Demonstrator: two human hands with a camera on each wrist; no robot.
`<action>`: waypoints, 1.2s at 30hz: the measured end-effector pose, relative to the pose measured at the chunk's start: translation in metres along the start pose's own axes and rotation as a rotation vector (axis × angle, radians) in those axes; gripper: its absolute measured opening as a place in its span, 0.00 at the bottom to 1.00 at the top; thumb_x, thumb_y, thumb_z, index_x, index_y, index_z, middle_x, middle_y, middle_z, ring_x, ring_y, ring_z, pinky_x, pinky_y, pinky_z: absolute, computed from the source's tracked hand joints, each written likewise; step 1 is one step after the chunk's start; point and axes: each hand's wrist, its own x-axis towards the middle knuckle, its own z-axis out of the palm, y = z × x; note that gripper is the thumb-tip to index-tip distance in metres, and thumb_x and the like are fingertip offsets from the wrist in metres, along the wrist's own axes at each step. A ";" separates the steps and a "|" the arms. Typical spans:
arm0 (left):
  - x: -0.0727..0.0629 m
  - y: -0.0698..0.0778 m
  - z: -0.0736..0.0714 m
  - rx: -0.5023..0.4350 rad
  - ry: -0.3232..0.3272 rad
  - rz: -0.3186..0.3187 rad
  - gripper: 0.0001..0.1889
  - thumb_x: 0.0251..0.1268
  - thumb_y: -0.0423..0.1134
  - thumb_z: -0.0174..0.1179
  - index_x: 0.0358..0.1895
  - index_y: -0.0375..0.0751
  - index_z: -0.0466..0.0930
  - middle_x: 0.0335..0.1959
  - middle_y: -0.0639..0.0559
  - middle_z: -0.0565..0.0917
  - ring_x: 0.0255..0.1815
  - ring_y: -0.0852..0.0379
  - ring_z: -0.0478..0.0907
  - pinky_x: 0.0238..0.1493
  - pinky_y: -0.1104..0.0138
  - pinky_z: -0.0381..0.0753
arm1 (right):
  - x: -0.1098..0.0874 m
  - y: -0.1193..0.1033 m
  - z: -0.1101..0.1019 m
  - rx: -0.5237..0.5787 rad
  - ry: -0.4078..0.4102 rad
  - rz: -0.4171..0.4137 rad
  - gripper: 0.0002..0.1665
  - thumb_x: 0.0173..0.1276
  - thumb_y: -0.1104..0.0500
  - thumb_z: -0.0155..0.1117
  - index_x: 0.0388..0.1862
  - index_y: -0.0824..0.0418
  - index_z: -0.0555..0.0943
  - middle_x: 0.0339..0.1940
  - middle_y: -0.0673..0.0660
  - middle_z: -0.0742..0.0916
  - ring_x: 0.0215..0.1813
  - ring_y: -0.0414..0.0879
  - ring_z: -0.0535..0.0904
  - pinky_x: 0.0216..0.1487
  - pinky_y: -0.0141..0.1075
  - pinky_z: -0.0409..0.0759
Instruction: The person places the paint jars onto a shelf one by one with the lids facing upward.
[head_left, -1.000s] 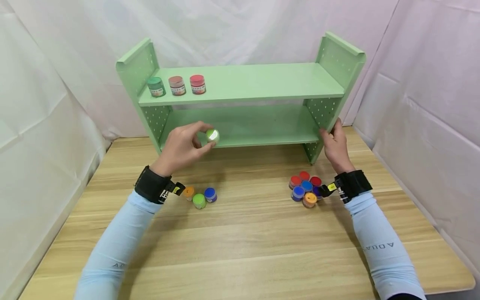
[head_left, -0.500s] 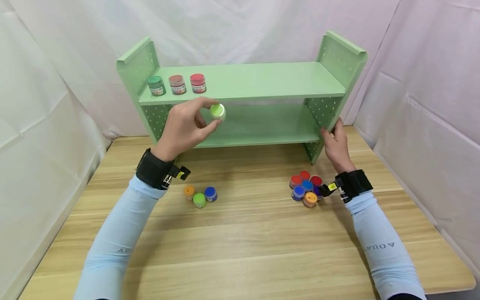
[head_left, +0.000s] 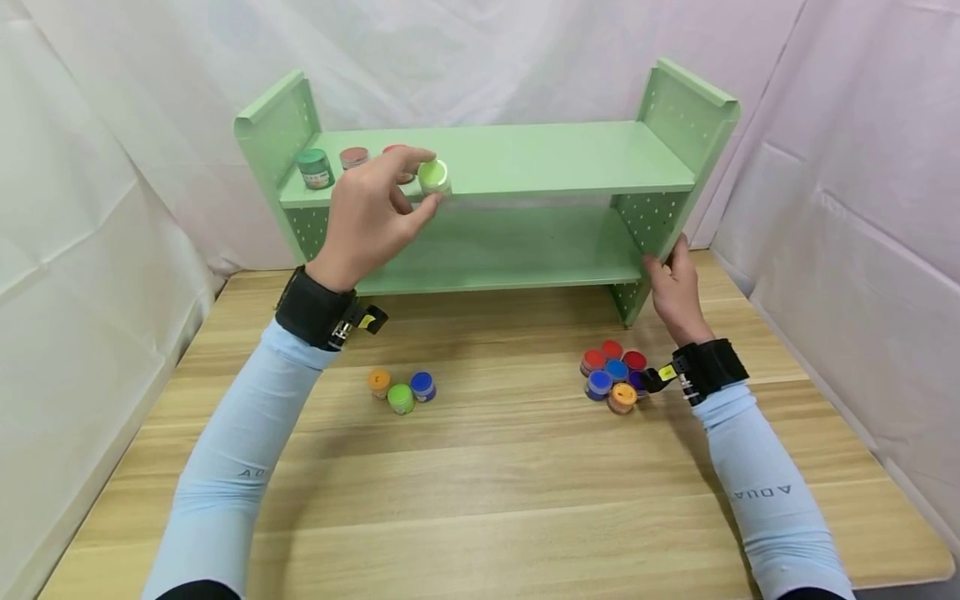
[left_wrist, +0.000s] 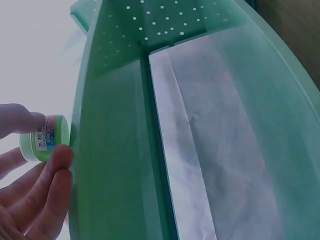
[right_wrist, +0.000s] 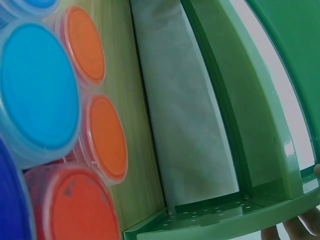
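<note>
Between thumb and fingers my left hand [head_left: 369, 215] pinches a light green paint jar [head_left: 433, 177], held before the upper board's front edge of a green two-tier shelf [head_left: 525, 158]. In the left wrist view the jar [left_wrist: 46, 138] lies sideways, its label showing. My right hand [head_left: 677, 292] grips the shelf's right side panel [head_left: 651, 221] near its lower front edge. On the upper board stand a dark green jar [head_left: 315, 169], a brownish-red jar [head_left: 354, 157] and a red jar [head_left: 395, 148]; the left hand partly covers the last two.
On the wooden table [head_left: 480, 500], an orange jar [head_left: 379, 382], a green jar [head_left: 401, 400] and a blue jar [head_left: 423, 386] stand left of centre. Several red, blue and orange jars [head_left: 622, 397] cluster near my right wrist. White cloth [head_left: 847, 250] hangs around the table.
My left hand has risen with the light green jar from the lower board's level to the upper board's front edge. The right hand keeps its grip on the side panel.
</note>
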 end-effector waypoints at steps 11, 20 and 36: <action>0.010 -0.001 0.001 0.138 -0.084 -0.054 0.15 0.73 0.45 0.62 0.55 0.41 0.82 0.43 0.42 0.90 0.31 0.47 0.86 0.26 0.61 0.69 | 0.000 0.003 0.002 -0.003 0.000 0.009 0.36 0.83 0.55 0.45 0.85 0.46 0.50 0.80 0.62 0.66 0.75 0.51 0.65 0.70 0.52 0.70; 0.016 0.001 0.001 0.225 -0.106 -0.019 0.18 0.73 0.46 0.64 0.58 0.40 0.86 0.57 0.45 0.88 0.38 0.48 0.87 0.27 0.58 0.73 | 0.002 0.004 0.001 -0.007 0.007 0.010 0.35 0.83 0.56 0.44 0.85 0.47 0.51 0.79 0.63 0.67 0.74 0.50 0.65 0.68 0.48 0.71; 0.028 0.000 0.009 0.354 -0.132 -0.073 0.16 0.73 0.48 0.63 0.56 0.43 0.86 0.53 0.47 0.90 0.23 0.42 0.78 0.23 0.61 0.53 | 0.002 0.004 0.002 -0.014 0.006 0.001 0.34 0.84 0.53 0.44 0.84 0.45 0.52 0.79 0.62 0.67 0.74 0.49 0.65 0.68 0.48 0.72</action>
